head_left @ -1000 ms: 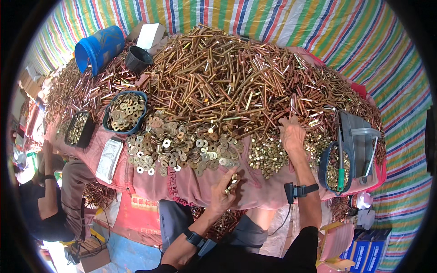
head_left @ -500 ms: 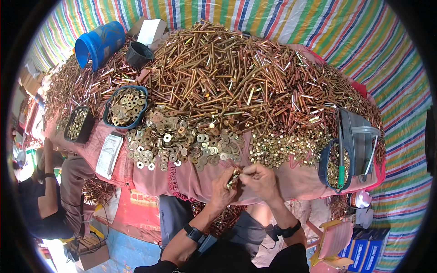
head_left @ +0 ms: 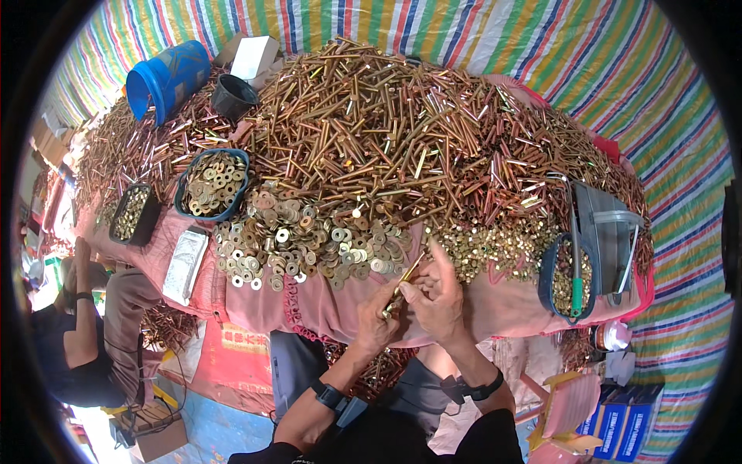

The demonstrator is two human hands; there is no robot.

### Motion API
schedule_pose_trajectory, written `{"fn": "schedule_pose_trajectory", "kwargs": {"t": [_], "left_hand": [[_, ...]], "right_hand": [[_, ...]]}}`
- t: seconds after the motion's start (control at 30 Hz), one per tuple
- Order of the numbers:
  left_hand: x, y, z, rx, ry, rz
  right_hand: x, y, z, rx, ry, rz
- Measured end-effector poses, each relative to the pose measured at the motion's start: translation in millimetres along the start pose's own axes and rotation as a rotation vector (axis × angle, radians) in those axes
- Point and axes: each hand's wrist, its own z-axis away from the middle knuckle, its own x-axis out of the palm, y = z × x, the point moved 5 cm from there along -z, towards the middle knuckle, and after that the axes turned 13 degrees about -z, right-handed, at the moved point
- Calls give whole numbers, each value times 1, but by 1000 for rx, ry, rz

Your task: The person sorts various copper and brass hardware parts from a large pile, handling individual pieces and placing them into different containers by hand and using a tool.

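Note:
My left hand (head_left: 374,321) is closed round a brass-coloured bolt (head_left: 414,267), whose shaft points up and to the right out of the fingers. More metal shows at the lower side of that grip, too small to make out. Beside it, my right hand (head_left: 441,309) has its index finger stretched out and its thumb close to the bolt; I cannot tell whether the thumb touches it. Flat washers (head_left: 297,243) lie in a heap just beyond my left hand. Past my right hand are many small nuts (head_left: 483,251).
A large pile of long bolts (head_left: 371,124) covers the cloth-draped table behind. Around it are a blue bucket (head_left: 166,77), a black pot (head_left: 234,96), a bowl of washers (head_left: 249,179), a dark tub (head_left: 151,224) and a blue basin (head_left: 546,298). Another person (head_left: 73,340) sits at left.
My right hand has opened from a pinch, its index finger now extended upward and away from the thumb. More of the bolt's shaft shows. The left hand keeps its place.

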Motion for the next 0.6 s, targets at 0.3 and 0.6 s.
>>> {"fn": "schedule_pose_trajectory", "kwargs": {"t": [0.3, 0.6], "left_hand": [[-4, 1, -3, 5, 123, 29], [-2, -2, 1, -112, 71, 62]], "right_hand": [[10, -8, 7, -309, -155, 355], [-39, 15, -3, -175, 133, 550]]}}
